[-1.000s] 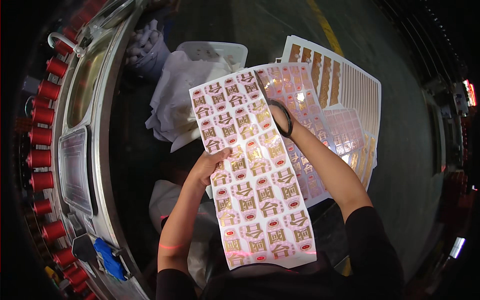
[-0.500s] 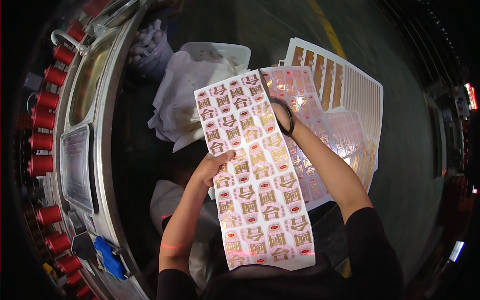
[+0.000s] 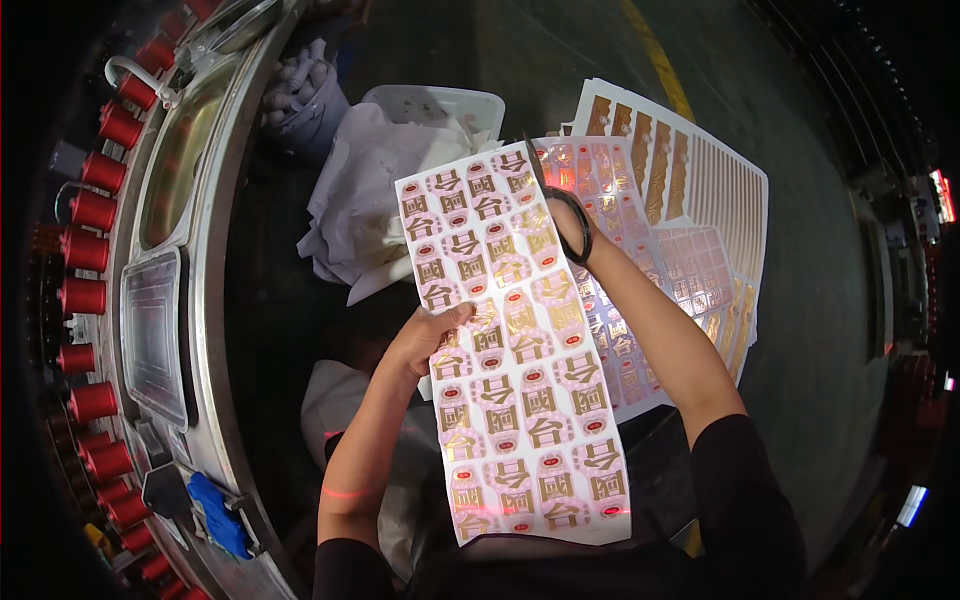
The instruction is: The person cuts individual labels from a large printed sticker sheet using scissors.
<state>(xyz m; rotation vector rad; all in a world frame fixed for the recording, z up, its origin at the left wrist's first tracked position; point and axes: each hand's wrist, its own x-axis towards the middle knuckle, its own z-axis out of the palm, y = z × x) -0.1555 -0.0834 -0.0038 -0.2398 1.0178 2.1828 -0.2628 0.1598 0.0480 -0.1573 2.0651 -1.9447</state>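
A long white sheet (image 3: 515, 350) printed with rows of pink, gold and red labels stretches from mid-view down to my lap. My left hand (image 3: 425, 338) is closed on its left edge, thumb on top and fingers hidden underneath. At the sheet's upper right edge, my right hand (image 3: 569, 228) is closed around black-handled scissors (image 3: 585, 240). Their dark blade lies along that edge, pointing away from me. The right fingers are mostly hidden by the handle and sheet. Behind my right hand lies another label sheet (image 3: 628, 350), purplish and shiny.
Larger sheets (image 3: 730, 175) with gold strips and stripes lie at right. White crumpled sheets (image 3: 350, 190) lie by a pale plastic bin (image 3: 480, 103) and a bucket (image 3: 310, 115) of white pieces. Along the left runs a metal counter (image 3: 215, 300) with a sink (image 3: 185, 170); red cylinders (image 3: 83, 248) line its far side.
The held sheet's upper part has shifted slightly right and down. My hands keep their hold on sheet and scissors. The red cylinders at left stand in different places along their row.
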